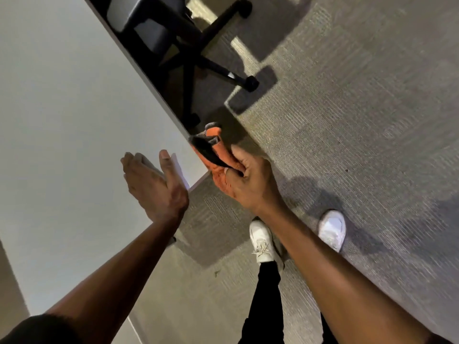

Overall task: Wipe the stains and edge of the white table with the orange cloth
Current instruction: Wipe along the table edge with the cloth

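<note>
Your right hand [250, 180] is closed around the bunched orange cloth [216, 155], which sits pressed against the side edge of the white table [62, 108] right at its near corner — so the step in hand looks like the edge wipe. Your left hand [154, 184] is open and flat, fingers together, hovering or resting at that same corner with nothing in it; whether the palm actually touches the top cannot be told from here. To do the edge well, keep the cloth folded over the lip so it rubs both the thin side face and the top rim at once, and draw it along in one long steady pass rather than short dabs. Part of the cloth sticks out ahead of your fingers — tuck it in so the pressure comes from your palm, not a loose flap. Let the left hand bear down on the top to steady you while you lean. A chair [188, 53] stands close under the table further along the edge; mind its legs as you go. No stains show on the top from this angle, so check it in better light afterwards.
</note>
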